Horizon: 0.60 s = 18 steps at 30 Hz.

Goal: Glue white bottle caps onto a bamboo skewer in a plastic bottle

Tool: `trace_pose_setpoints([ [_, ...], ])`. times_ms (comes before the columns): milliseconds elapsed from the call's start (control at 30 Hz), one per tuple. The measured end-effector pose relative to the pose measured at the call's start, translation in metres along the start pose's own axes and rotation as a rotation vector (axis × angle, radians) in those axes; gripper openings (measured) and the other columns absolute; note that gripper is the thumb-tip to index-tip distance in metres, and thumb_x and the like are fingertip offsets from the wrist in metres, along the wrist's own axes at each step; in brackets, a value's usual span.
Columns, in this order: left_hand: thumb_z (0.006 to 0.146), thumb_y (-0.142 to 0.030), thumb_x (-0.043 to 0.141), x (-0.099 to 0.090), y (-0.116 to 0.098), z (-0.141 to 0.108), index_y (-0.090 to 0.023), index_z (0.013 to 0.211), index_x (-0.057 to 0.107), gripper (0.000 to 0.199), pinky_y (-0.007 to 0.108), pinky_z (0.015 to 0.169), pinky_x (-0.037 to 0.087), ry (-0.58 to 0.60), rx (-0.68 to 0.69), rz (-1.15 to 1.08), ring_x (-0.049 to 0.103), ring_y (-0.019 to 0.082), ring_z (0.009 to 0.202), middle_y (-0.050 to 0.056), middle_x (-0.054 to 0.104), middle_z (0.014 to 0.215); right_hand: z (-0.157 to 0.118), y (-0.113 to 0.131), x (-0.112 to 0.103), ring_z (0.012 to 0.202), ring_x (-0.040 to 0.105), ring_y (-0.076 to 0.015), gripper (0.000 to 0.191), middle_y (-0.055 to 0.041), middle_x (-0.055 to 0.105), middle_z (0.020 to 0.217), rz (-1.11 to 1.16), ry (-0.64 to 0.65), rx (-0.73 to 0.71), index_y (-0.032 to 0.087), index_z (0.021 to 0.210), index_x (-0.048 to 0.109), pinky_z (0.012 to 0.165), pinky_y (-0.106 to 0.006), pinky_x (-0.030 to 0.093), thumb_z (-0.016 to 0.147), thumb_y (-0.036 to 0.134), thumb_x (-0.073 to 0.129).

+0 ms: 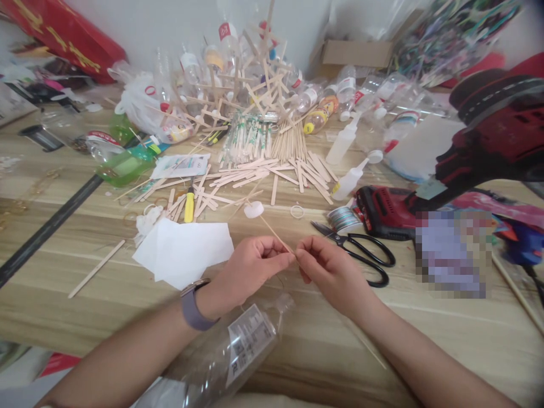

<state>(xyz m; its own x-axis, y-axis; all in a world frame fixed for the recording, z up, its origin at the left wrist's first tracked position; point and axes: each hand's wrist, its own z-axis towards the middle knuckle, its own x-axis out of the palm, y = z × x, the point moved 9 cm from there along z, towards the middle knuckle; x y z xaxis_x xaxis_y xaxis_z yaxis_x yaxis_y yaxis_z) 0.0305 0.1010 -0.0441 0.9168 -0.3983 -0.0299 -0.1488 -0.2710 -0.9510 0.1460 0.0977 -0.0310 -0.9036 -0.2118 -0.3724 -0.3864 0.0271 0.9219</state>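
Note:
A thin wooden stick (pixel 273 230) slants between my hands, with a white bottle cap (pixel 254 209) at its far end. My left hand (pixel 255 260) pinches the stick between thumb and forefinger. Close against it, my right hand (pixel 329 272) pinches the same stick, fingertips nearly touching. Under my wrists lies a clear plastic bottle (pixel 250 340) with a printed label, its neck pointing away from me. Black-handled scissors (pixel 365 255) rest just beyond my right hand. Sheets of white paper (pixel 187 249) lie left of my left hand.
Loose craft sticks (pixel 255 173) and a yellow-handled screwdriver (pixel 189 205) lie ahead. Many bottles (pixel 229 45) and a stick structure (pixel 263 85) stand at the back. On the right are a red-and-black power tool (pixel 476 147), a wire spool (pixel 344 218) and a glue bottle (pixel 351 180).

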Motion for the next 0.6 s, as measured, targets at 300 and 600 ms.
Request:
trace_pose_setpoints([
  [300,0.075,-0.028,0.066,-0.01,0.001,0.005,-0.017,0.071,0.066,0.012,0.023,0.056,0.036,-0.068,0.029,-0.201,0.05,0.01,0.06,-0.002,0.062,0.069,-0.003,-0.023,0.024,0.036,0.048,-0.006,0.041,0.0005,0.062,0.06,0.556,0.27,0.31,0.015,0.072,0.061,0.037,-0.02,0.03,0.077,0.055,0.061],
  [600,0.071,-0.026,0.07,-0.013,0.0,0.006,-0.017,0.073,0.065,0.011,0.023,0.062,0.04,-0.097,0.038,-0.255,0.052,0.009,0.065,-0.003,0.061,0.071,-0.009,-0.018,0.028,0.036,0.033,-0.0007,0.031,0.0044,0.056,0.051,0.68,0.31,0.346,0.013,0.07,0.066,0.036,-0.019,0.015,0.072,0.043,0.073],
])
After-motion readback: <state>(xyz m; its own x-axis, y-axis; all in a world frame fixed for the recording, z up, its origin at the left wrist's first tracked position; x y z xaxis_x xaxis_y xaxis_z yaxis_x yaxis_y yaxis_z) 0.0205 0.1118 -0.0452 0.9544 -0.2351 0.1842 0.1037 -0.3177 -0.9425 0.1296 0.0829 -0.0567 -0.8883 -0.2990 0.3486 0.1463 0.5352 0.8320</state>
